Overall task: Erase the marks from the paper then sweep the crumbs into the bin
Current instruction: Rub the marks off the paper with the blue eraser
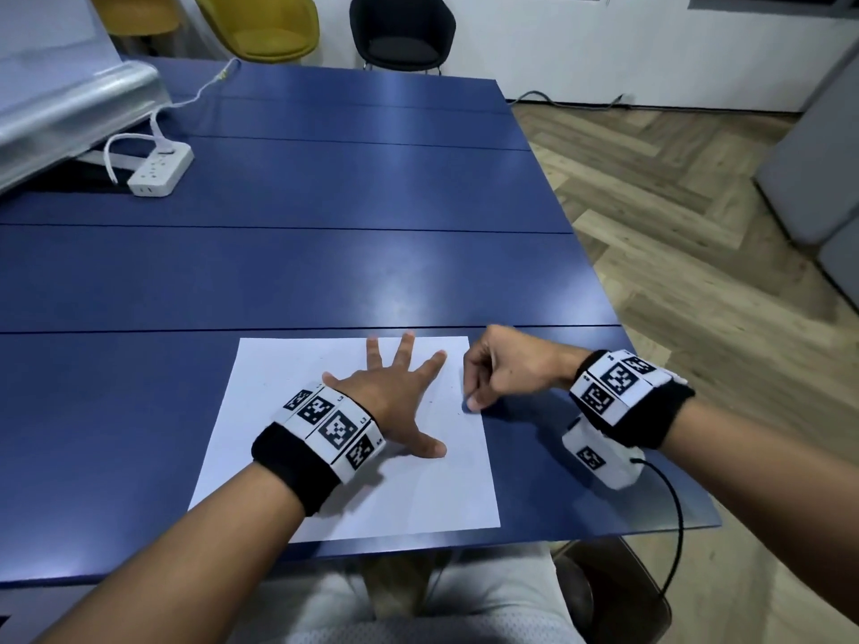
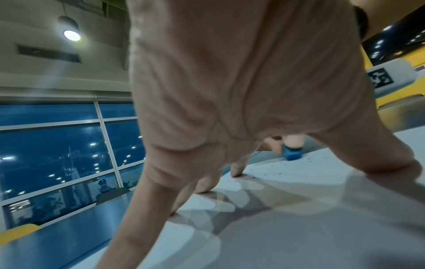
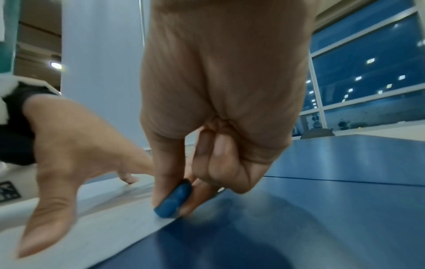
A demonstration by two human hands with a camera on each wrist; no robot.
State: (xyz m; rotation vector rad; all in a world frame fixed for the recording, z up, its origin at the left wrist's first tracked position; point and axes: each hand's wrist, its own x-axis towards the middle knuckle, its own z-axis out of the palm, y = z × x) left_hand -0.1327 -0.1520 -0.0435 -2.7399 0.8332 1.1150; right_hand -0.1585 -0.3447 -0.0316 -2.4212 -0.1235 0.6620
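Note:
A white sheet of paper (image 1: 288, 411) lies on the blue table (image 1: 325, 271) near its front edge. My left hand (image 1: 395, 392) presses flat on the paper with fingers spread, its fingertips (image 2: 236, 172) down on the sheet. My right hand (image 1: 492, 374) pinches a small blue eraser (image 3: 174, 200) between thumb and fingers, its tip touching the paper's right edge. The left wrist view shows the eraser (image 2: 292, 153) on the sheet with dark crumbs (image 2: 308, 161) scattered around it. No bin is in view.
A white power strip (image 1: 160, 172) with a cable sits at the table's far left, beside a grey slanted stand (image 1: 69, 113). Yellow and black chairs (image 1: 402, 34) stand beyond the far edge. Wooden floor (image 1: 697, 225) lies right of the table.

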